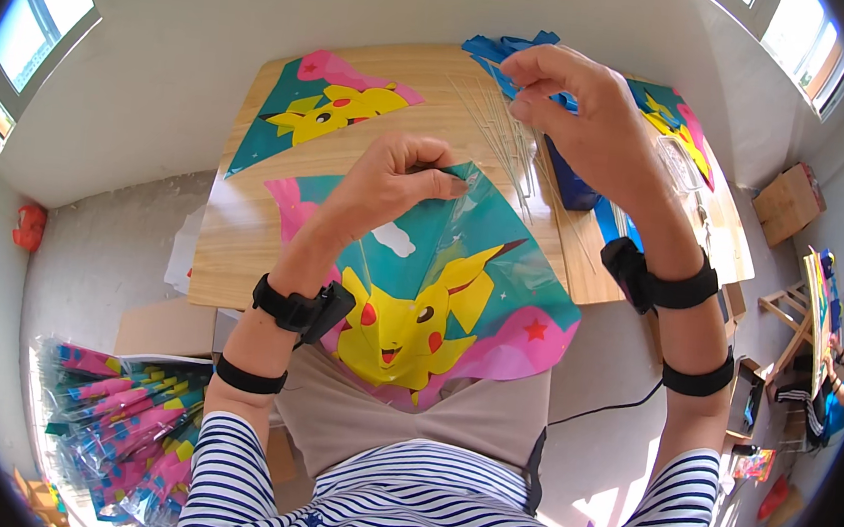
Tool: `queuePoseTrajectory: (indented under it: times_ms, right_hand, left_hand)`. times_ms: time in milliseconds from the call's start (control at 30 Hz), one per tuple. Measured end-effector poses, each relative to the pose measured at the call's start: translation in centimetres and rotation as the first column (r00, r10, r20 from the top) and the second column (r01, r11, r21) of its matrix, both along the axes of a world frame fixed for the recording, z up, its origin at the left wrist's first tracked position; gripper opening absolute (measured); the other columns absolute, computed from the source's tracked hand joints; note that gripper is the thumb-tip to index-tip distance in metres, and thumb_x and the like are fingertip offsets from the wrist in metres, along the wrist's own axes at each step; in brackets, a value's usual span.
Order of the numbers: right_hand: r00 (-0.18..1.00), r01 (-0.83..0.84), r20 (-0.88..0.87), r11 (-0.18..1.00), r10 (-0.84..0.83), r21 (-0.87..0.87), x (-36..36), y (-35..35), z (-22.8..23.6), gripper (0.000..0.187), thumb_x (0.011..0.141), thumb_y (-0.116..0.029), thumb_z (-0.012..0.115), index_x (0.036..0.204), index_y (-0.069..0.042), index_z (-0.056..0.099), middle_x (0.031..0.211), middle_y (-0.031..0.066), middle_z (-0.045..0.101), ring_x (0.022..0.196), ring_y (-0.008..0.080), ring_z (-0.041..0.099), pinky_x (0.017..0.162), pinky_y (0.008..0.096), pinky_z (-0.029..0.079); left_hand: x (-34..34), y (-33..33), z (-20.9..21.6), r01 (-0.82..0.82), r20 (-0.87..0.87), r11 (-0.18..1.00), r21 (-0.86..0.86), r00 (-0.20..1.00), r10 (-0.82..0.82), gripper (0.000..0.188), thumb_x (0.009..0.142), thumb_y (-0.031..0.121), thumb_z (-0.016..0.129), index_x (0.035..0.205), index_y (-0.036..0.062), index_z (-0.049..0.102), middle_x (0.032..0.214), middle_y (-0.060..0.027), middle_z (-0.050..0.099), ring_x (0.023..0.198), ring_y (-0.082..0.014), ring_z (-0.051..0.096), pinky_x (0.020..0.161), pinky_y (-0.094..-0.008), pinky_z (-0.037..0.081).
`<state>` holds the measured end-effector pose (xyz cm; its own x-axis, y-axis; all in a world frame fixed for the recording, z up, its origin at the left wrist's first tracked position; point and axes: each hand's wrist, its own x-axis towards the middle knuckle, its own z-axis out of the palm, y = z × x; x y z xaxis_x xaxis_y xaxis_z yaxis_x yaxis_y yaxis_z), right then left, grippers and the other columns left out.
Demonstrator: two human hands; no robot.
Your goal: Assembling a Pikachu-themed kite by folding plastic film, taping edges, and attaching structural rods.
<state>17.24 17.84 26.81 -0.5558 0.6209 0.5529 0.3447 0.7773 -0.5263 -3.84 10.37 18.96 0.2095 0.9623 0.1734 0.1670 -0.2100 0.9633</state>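
A plastic kite sail [409,293] with a yellow cartoon animal on green and pink hangs over the table's near edge and my lap. My left hand [384,185] is closed in a pinch on its top corner. Above the far part of the table, my right hand [581,107] is raised with thumb and fingers apart, and nothing shows between them. Below and beside it, several thin sticks [501,135] lie spread on the wood.
Another printed sail [330,105] lies far left on the table [229,237], and a third [680,126] far right. Near the right hand are a dark blue box [567,176] and blue cloth [506,47]. Bundled kites [132,419] fill the lower left. Another person [840,391] sits far right.
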Motion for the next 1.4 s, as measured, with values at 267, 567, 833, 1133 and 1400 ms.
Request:
queuePoseTrajectory:
  times_ms: [267, 567, 833, 1133, 1400]
  right_hand:
    - [0.995, -0.076, -0.040, 0.946, 0.093, 0.316, -0.1, -4.3, -5.5, 0.022, 0.072, 0.003, 0.073, 0.093, -0.002, 0.069, 0.101, 0.0126, 0.061, 0.099, 0.0328, 0.058, 0.090, 0.0411, 0.045]
    - [0.993, -0.038, -0.094, 0.937, 0.075, 0.347, -0.7, -3.5, -6.6, 0.019, 0.072, 0.005, 0.069, 0.091, 0.000, 0.068, 0.095, 0.0133, 0.063, 0.094, 0.0328, 0.059, 0.090, 0.0427, 0.045]
    - [0.988, -0.071, -0.112, 0.962, 0.103, 0.263, -1.0, -3.0, -6.6, 0.005, 0.076, 0.002, 0.064, 0.076, 0.001, 0.059, 0.082, 0.0130, 0.059, 0.085, 0.0331, 0.058, 0.084, 0.0430, 0.045]
    - [0.994, -0.113, 0.011, 0.984, 0.113, 0.140, -1.0, -3.0, -6.8, 0.008, 0.083, 0.003, 0.056, 0.079, -0.002, 0.052, 0.082, 0.0139, 0.056, 0.082, 0.0357, 0.056, 0.089, 0.0471, 0.043]
    - [0.994, -0.095, 0.057, 0.987, 0.088, 0.132, -1.3, -3.0, -7.1, 0.010, 0.086, 0.002, 0.055, 0.078, -0.003, 0.055, 0.082, 0.0144, 0.059, 0.085, 0.0360, 0.058, 0.097, 0.0515, 0.042]
  left_hand:
    - [0.0, -0.6, 0.2, -0.049, 0.008, 0.999, 0.016, 0.999, 0.049, 0.008, 0.087, 0.010, 0.070, 0.084, 0.0038, 0.068, 0.073, 0.0062, 0.059, 0.067, -0.0006, 0.050, 0.057, -0.0179, 0.040]
    - [0.5, -0.8, 0.1, -0.046, -0.004, 0.998, 0.034, 0.999, 0.047, 0.008, 0.088, 0.009, 0.068, 0.083, 0.0022, 0.067, 0.071, 0.0062, 0.056, 0.067, -0.0016, 0.046, 0.058, -0.0200, 0.037]
    - [0.4, -0.6, -0.1, -0.020, -0.020, 0.999, 0.042, 1.000, 0.021, 0.009, 0.088, 0.008, 0.068, 0.082, 0.0015, 0.067, 0.069, 0.0065, 0.054, 0.066, -0.0019, 0.046, 0.057, -0.0208, 0.037]
    - [0.6, -0.8, -0.2, 0.046, 0.023, 0.998, 0.039, 0.999, -0.047, 0.008, 0.088, 0.009, 0.070, 0.093, 0.0020, 0.068, 0.078, 0.0042, 0.061, 0.074, -0.0020, 0.054, 0.065, -0.0186, 0.044]
    - [0.4, -0.5, 0.2, -0.025, 0.029, 0.995, 0.097, 0.999, 0.022, 0.002, 0.091, 0.005, 0.064, 0.092, 0.0032, 0.065, 0.086, 0.0013, 0.063, 0.082, -0.0058, 0.056, 0.075, -0.0212, 0.047]
